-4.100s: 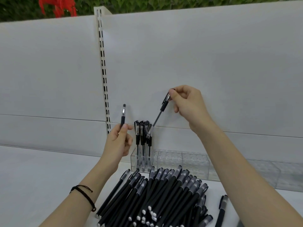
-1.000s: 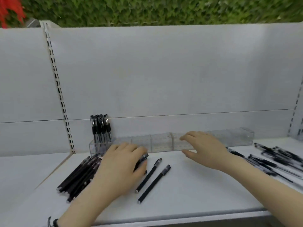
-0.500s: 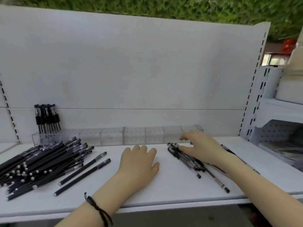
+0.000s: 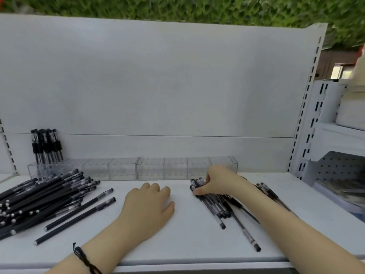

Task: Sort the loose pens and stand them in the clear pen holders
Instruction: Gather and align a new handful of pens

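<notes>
Under the right hand (image 4: 219, 182), right of the shelf's middle, lies a bunch of clear-barrelled pens (image 4: 216, 206), and the hand is grasping it: thumb pressed against the left side of the far ends, fingers curled over the top. The bunch's long axis runs from those far ends, close to the holders, back and rightward toward the front edge of the shelf (image 4: 187, 244), where a few pens splay out loose. Just behind the knuckles stands the row of clear pen holders (image 4: 150, 169), its right end nearest this hand and its compartments there looking unfilled. The only standing pens (image 4: 46, 145) are in the far left compartment, well apart. So the lift probably calls for swinging the bunch upright, then a short carry back rather than across. The left hand (image 4: 148, 206) rests palm down and released on bare shelf, holding nothing, between the bunch and the pile of black pens (image 4: 39, 196), farther from the bunch than the right
</notes>
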Demonstrator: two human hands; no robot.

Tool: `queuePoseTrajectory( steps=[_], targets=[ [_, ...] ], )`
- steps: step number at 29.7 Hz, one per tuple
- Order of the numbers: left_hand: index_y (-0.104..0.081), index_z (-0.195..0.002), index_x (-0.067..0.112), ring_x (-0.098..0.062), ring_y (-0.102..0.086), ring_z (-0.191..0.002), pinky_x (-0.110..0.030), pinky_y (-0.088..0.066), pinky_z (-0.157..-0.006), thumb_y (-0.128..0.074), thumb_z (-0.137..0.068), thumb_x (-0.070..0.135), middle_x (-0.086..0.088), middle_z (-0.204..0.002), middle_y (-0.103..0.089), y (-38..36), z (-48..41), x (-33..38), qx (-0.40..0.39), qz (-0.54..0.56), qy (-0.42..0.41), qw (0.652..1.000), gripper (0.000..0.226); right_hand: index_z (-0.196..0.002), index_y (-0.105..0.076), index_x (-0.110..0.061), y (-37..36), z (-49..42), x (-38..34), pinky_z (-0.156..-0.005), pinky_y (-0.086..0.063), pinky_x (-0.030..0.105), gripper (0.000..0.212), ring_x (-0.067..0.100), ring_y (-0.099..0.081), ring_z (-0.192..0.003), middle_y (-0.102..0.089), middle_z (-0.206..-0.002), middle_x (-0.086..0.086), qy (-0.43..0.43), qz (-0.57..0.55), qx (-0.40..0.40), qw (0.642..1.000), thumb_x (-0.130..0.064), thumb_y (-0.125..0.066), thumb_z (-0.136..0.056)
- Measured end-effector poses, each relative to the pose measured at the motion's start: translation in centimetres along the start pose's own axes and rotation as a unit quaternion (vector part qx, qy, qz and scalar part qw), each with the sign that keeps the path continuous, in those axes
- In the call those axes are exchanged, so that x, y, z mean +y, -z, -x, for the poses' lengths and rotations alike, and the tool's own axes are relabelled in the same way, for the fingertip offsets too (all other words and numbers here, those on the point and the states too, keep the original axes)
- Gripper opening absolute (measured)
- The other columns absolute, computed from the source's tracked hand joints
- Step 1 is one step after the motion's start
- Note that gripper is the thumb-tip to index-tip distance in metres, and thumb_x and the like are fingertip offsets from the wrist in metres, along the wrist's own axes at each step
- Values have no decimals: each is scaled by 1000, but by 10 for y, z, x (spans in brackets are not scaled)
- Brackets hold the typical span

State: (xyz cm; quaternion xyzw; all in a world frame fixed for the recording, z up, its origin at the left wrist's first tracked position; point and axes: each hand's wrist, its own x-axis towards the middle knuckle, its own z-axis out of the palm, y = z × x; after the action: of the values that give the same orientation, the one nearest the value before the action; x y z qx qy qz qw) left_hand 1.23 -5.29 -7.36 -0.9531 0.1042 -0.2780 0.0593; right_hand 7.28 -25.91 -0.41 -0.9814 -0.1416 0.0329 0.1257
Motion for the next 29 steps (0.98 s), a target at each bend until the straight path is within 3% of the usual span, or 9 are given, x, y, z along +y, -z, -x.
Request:
queuePoseTrajectory(
  steps=[7, 12, 16, 18, 20, 24, 26, 27, 29],
  targets=[
    [-62, -68, 28, -16, -53, -50, -29, -37, -38, -39, -78, 48, 9, -56, -53, -5, 1, -1, 37, -6, -20, 999, 32, -62, -38, -14, 5, -6, -5, -50, -31, 27, 52, 15, -41, -50, -41, -58, -1, -7, -18, -48, 999, -48, -77, -74],
    [-62, -67, 28, -16, -53, -49, -27, -36, -39, -38, -77, 47, 10, -56, -53, -4, 1, -2, 50, -13, -31, 998, 32, -81, -57, -12, 4, -9, -5, -47, -40, 21, 35, 14, -49, -51, -54, -65, 0, -2, -100, -67, 993, -37, -81, -74],
    [-64, -69, 28, -16, -56, -52, -28, -39, -40, -36, -78, 48, 10, -58, -56, -1, 2, -2, 17, -5, -27, 999, 36, -79, -62, -16, 4, -6, 0, -55, -45, 23, 26, 13, -50, -60, -53, -64, -4, -11, -162, -64, 985, -33, -81, -75],
    [-66, -83, 28, -17, -61, -66, -32, -45, -51, -24, -79, 51, 9, -71, -62, 7, 2, 1, -30, 1, -11, 999, 49, -70, -62, -18, 4, -5, 5, -49, -40, 22, 21, 13, -44, -54, -49, -60, -3, -11, -195, -76, 978, -29, -79, -76],
    [-58, -108, 30, -18, -59, -96, -33, -44, -75, -4, -79, 56, 8, -100, -62, 15, 0, 0, -70, 6, 4, 998, 67, -60, -62, -17, 5, -5, 8, -44, -34, 21, 24, 13, -39, -47, -54, -61, 3, -1, -260, -82, 962, -23, -78, -78],
    [-54, -120, 28, -15, -51, -116, -31, -40, -90, -28, -98, 52, 12, -119, -57, 37, -19, 3, -132, 102, 47, 985, 42, -69, -64, -9, 15, -3, 10, -41, -34, 16, 19, 6, -41, -43, -65, -59, -2, 28, -446, -76, 891, -16, -72, -85],
    [-61, -109, 27, -12, -57, -106, -33, -46, -91, -38, -98, 48, 15, -108, -61, 40, -32, 3, -139, 271, 93, 948, 33, -85, -65, -5, 18, -3, 8, -44, -36, 15, 15, 6, -43, -46, -67, -67, 1, 55, -545, -78, 833, -18, -72, -82],
    [-64, -104, 24, -14, -62, -100, -37, -49, -92, -42, -99, 44, 12, -103, -66, 40, -39, 5, -143, 394, 122, 900, 30, -89, -65, -5, 18, -4, 6, -46, -39, 16, 19, 6, -45, -47, -69, -73, 4, 64, -590, -77, 802, -19, -72, -80],
    [-67, -106, 17, -18, -69, -95, -40, -53, -91, -44, -100, 37, 0, -101, -73, 43, -50, 12, -172, 625, 179, 740, 31, -89, -64, -3, 15, -6, 0, -47, -42, 16, 16, 7, -49, -49, -69, -77, 7, 74, -647, -64, 757, -16, -69, -81]
  ],
)
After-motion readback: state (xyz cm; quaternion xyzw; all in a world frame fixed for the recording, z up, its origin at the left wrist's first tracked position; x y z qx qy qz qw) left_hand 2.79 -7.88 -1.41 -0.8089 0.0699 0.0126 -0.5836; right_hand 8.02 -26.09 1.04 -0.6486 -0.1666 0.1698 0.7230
